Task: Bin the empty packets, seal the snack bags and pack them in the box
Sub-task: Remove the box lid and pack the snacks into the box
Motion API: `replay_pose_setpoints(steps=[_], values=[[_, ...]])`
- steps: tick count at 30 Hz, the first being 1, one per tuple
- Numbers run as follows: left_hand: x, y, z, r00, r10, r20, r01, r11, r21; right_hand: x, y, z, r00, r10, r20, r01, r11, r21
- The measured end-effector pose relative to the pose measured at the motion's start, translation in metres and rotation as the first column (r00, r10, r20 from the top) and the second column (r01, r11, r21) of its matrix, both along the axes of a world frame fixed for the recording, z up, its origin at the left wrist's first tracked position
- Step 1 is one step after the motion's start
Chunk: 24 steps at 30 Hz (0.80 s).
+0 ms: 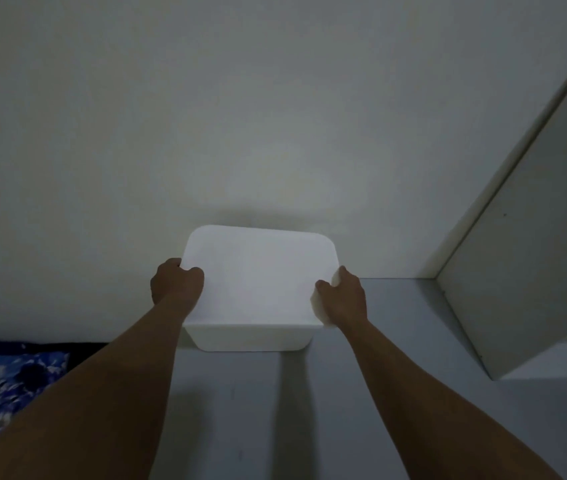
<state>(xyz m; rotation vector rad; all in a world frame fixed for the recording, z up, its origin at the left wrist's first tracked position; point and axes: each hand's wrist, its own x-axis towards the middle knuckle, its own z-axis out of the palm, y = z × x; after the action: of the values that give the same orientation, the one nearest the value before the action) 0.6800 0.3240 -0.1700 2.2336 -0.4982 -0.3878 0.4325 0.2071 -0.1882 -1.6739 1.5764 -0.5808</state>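
A white plastic box (pixel 257 282) with a flat white lid stands on a grey surface, close against a pale wall. My left hand (pixel 175 282) grips the lid's left edge, fingers curled over it. My right hand (pixel 344 294) grips the right front corner, with the thumb on top. The lid covers the box, so its contents are hidden. No snack bags or packets are in view.
A white cabinet panel (pixel 531 258) leans in at the right, standing on the grey surface (pixel 396 358). Blue patterned fabric (pixel 1 386) lies at the lower left. The wall (pixel 240 116) fills the upper half of the view.
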Motion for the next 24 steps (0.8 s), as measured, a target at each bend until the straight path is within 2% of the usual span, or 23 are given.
replay_pose_setpoints(steps=[4, 11, 17, 24], values=[[-0.003, -0.016, -0.011, 0.999, 0.017, 0.036, -0.019, 0.998, 0.057, 0.004, -0.009, -0.013, 1.000, 0.004, -0.017, -0.004, 0.999, 0.034], [0.010, -0.026, -0.022, 0.997, 0.042, 0.064, -0.047, 0.997, 0.069, 0.022, -0.013, -0.025, 0.998, 0.043, -0.039, -0.042, 0.999, 0.012], [0.019, -0.026, -0.027, 0.995, -0.036, 0.096, 0.025, 0.994, 0.110, 0.035, -0.020, -0.024, 0.995, 0.080, -0.054, -0.081, 0.996, -0.021], [0.021, -0.016, -0.039, 0.993, -0.039, 0.107, 0.024, 0.990, 0.136, 0.035, -0.025, -0.025, 0.981, 0.152, -0.121, -0.156, 0.987, -0.025]])
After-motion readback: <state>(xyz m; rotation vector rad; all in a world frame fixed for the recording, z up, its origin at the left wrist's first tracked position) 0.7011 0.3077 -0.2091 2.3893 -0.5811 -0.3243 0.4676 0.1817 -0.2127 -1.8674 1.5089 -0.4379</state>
